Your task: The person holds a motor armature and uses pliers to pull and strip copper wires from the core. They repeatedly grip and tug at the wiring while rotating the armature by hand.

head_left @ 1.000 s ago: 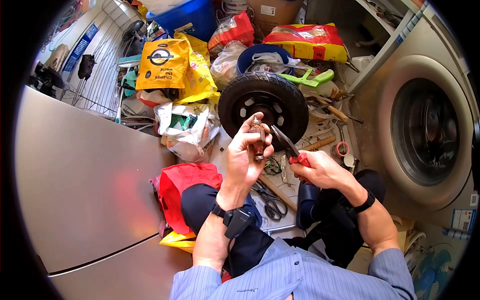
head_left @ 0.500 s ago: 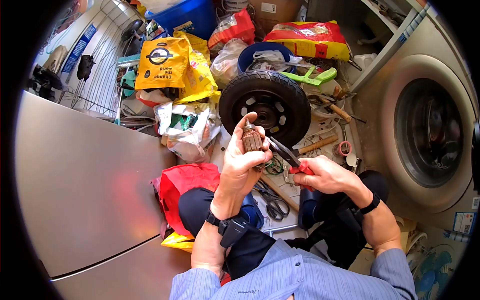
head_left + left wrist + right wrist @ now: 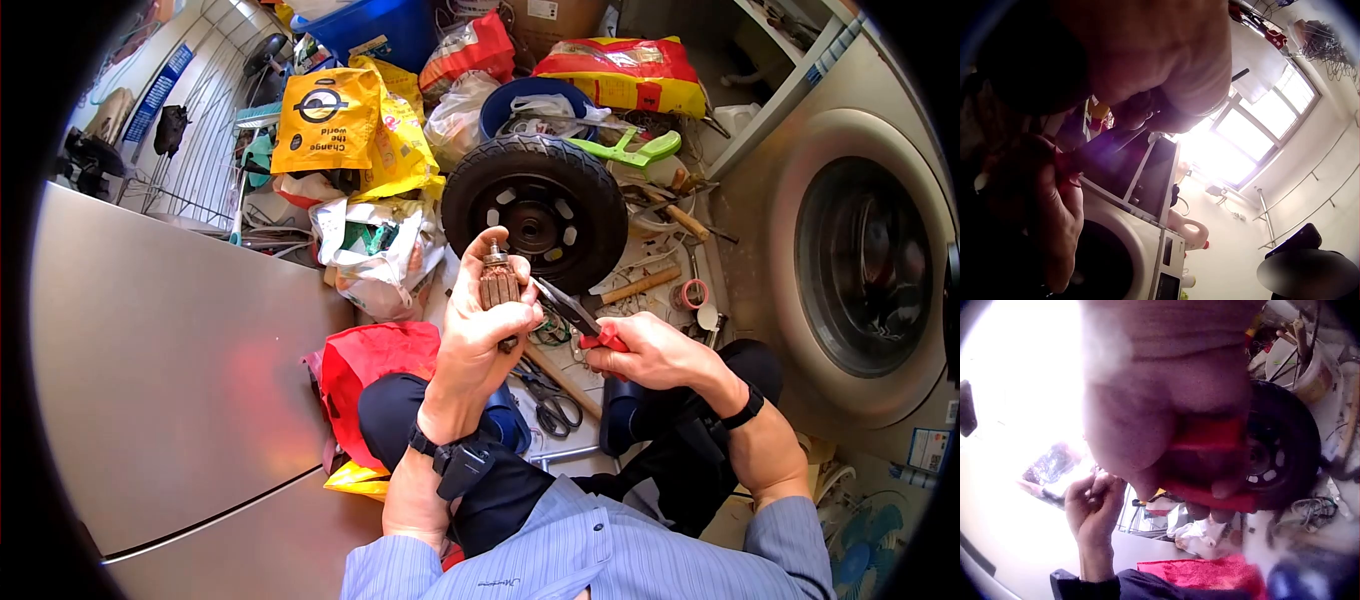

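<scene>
My left hand (image 3: 470,335) holds up a brown, rusty-looking ribbed cylinder (image 3: 498,287), like a small motor rotor, with a metal shaft end pointing up. The thumb lies across its lower part, and curled fingers hide its far side. In my right hand (image 3: 655,350) I grip the red handles of a pair of pliers (image 3: 568,307). Their dark metal nose points up and left, the tip right by my left fingertips. The right wrist view shows both red handles (image 3: 1210,434) within the fingers. Backlight darkens the left wrist view, where the right hand (image 3: 1060,219) appears low at left.
Behind the hands a black-tyred wheel (image 3: 535,215) leans among bags and a blue bucket (image 3: 500,105). Scissors (image 3: 555,405), a hammer (image 3: 640,285) and other tools lie on the floor. A washing machine (image 3: 790,240) stands at right, a smooth metallic cabinet (image 3: 200,370) at left.
The left hand has turned the ribbed cylinder and shifted it slightly left, its thumb now across the lower part. The pliers have moved a little down and left, staying near the left fingertips.
</scene>
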### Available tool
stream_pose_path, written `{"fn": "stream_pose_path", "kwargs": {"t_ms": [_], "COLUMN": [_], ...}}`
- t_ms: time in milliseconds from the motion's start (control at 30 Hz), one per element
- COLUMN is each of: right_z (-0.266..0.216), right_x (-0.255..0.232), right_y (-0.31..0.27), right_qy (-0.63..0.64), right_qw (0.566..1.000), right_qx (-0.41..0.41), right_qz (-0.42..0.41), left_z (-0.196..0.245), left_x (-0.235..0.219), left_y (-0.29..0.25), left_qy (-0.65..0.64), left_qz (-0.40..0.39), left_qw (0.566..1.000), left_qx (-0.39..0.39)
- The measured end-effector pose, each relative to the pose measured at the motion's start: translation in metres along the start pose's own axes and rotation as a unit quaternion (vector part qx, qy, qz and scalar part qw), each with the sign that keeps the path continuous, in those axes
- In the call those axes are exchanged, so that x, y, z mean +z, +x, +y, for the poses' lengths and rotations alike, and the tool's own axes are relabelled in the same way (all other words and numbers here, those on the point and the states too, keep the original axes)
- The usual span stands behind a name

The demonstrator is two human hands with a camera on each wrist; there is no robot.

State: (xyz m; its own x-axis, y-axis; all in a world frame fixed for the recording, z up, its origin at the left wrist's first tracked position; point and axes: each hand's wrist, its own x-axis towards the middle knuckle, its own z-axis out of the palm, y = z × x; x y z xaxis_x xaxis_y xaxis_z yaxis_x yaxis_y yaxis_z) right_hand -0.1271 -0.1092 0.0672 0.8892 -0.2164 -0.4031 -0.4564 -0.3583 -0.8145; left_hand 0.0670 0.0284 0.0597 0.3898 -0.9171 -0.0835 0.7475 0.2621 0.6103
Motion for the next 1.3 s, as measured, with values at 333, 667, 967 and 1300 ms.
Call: {"fn": "stream_pose_path", "kwargs": {"t_ms": [333, 667, 967, 1300], "right_z": [-0.004, -0.006, 0.002, 0.001], "right_x": [0.0, -0.002, -0.002, -0.004], "right_y": [-0.003, -0.004, -0.003, -0.005], "right_qy": [0.045, 0.057, 0.005, -0.006], "right_qw": [0.999, 0.998, 0.999, 1.0], "right_qx": [0.015, -0.01, -0.025, -0.014], "right_qz": [-0.014, -0.036, -0.036, -0.021], "left_z": [0.0, 0.003, 0.001, -0.001], "left_x": [-0.006, -0.011, -0.01, -0.009], "left_y": [-0.004, 0.004, 0.005, 0.005], "left_qy": [0.02, -0.092, -0.142, -0.127], "left_qz": [-0.043, -0.069, -0.016, -0.016], "left_qw": [0.999, 0.992, 0.985, 0.987], "left_qx": [-0.002, -0.043, -0.092, -0.099]}}
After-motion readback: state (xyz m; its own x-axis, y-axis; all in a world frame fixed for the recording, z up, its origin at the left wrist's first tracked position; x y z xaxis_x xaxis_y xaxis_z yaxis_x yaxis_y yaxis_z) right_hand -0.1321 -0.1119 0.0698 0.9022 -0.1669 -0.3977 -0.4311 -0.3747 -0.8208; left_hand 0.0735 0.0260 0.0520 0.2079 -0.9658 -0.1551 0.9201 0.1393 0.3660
